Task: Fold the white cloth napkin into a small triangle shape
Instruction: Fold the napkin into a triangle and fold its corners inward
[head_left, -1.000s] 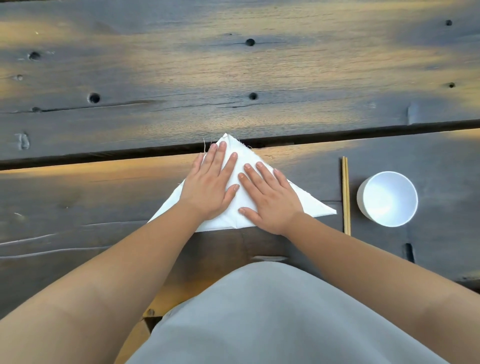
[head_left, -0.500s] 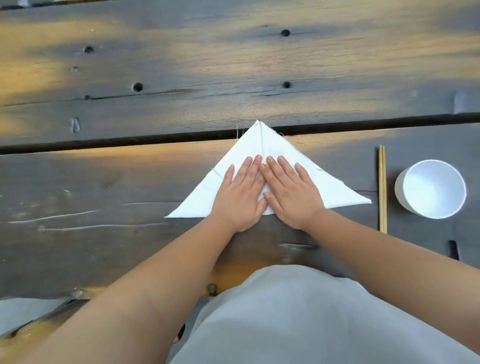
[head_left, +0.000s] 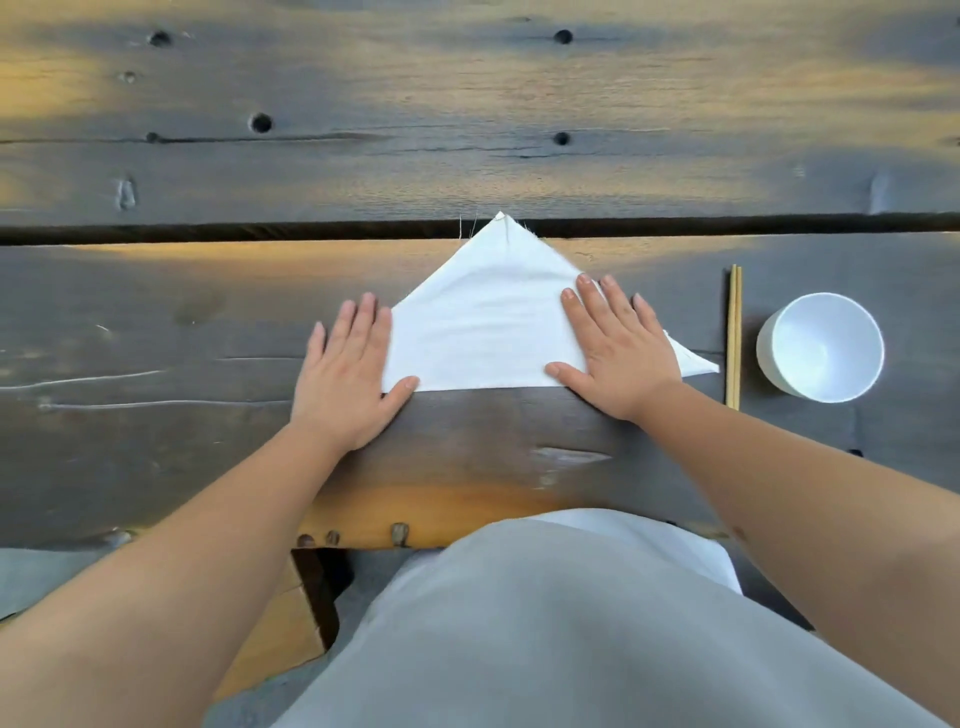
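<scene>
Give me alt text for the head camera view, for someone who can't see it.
A person's two flat hands, left and right, press the side corners of a white napkin folded into a triangle on a dark wooden table. To its right lie chopsticks and a white cup.

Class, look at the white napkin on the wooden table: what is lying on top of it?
Both hands lie flat on the napkin: the left hand covers its left corner, the right hand lies across its right part. The cloth beneath them is hidden; the middle lies bare.
</scene>
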